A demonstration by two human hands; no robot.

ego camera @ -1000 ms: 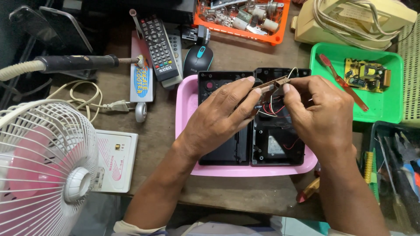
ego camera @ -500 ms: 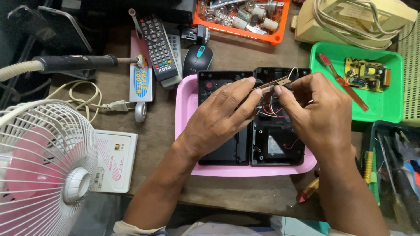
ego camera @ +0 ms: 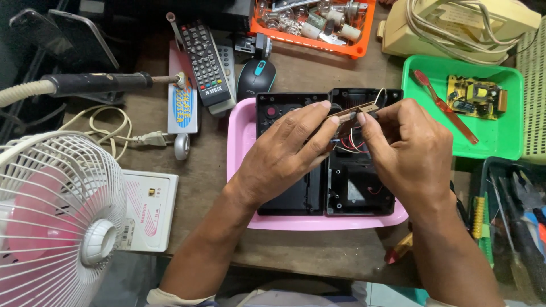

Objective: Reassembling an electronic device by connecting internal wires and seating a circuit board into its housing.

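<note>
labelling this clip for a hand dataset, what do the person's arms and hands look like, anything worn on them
Both are bare: the left hand and the right hand have no gloves, rings, watch or bands showing. The forearms are uncovered down to the picture's lower edge, where a pale rolled cuff or sleeve shows near the left elbow. No tattoos or markings are visible.

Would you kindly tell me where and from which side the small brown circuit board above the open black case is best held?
Probably by its two short ends, one from each side, as the left hand and right hand pinch it now. The small brown circuit board is a narrow strip lying level, and red wires hang beneath it toward the open black case.
</note>
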